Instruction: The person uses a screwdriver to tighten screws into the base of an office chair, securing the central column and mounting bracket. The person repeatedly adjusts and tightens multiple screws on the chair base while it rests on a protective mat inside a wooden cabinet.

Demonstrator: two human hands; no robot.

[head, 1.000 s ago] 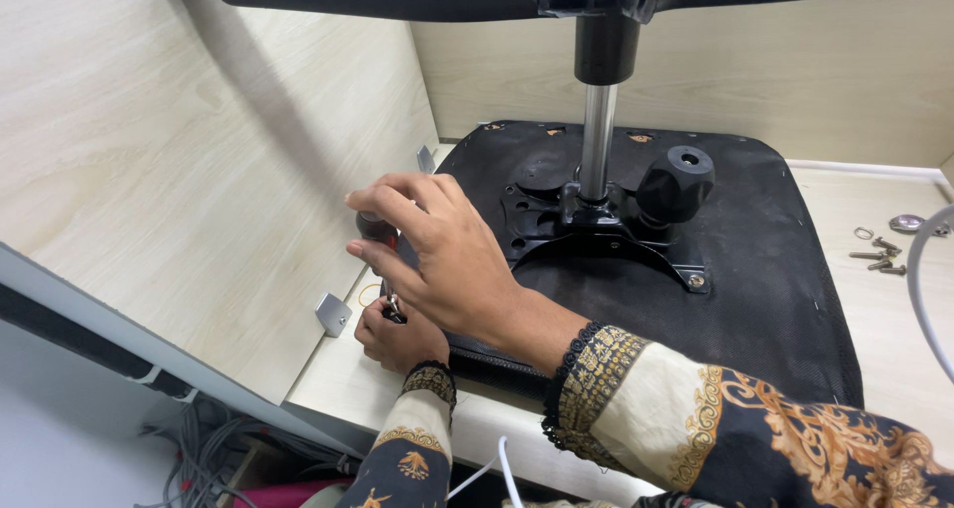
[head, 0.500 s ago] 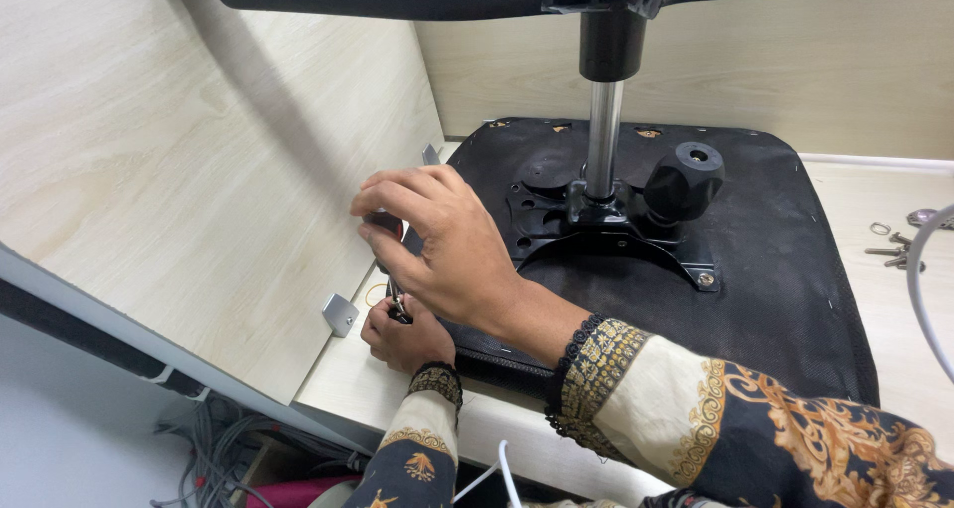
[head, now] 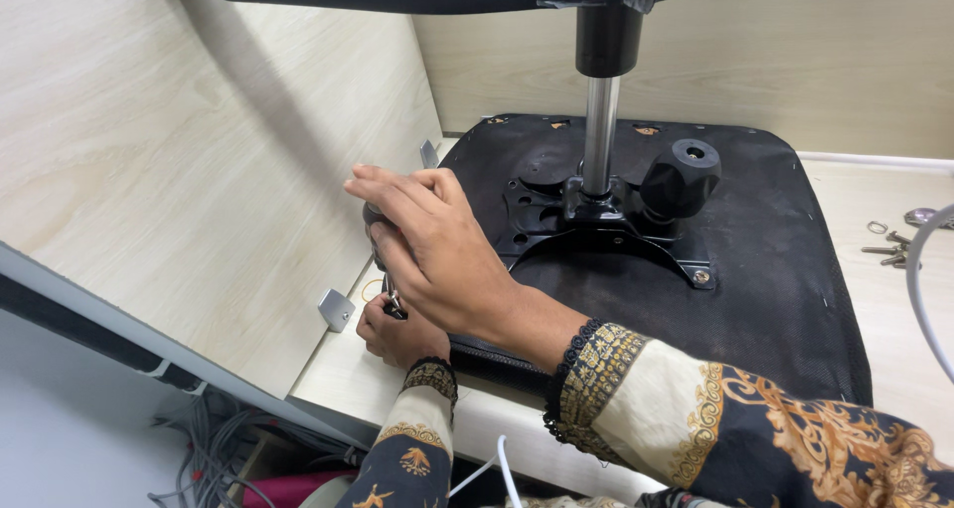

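Lying upside down on the counter [head: 874,299], the chair seat [head: 785,269] is steadied; a small tool [head: 390,299] is clenched in the left hand [head: 397,334], the right hand [head: 437,250] curled over it. Slippage could be caused by the awkward edge angle.

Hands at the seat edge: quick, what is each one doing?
Left hand: closed on a small metal tool.
Right hand: curled over the black seat base edge; grip hidden.

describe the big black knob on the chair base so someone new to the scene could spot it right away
Start at the upside-down black seat pan lying on the pale wooden desk, with a shiny metal column rising from its middle. Just right of the column's foot sits the black knob. Unlike the flat metal plate around it, it is chunky, faceted, with a small hole on top.
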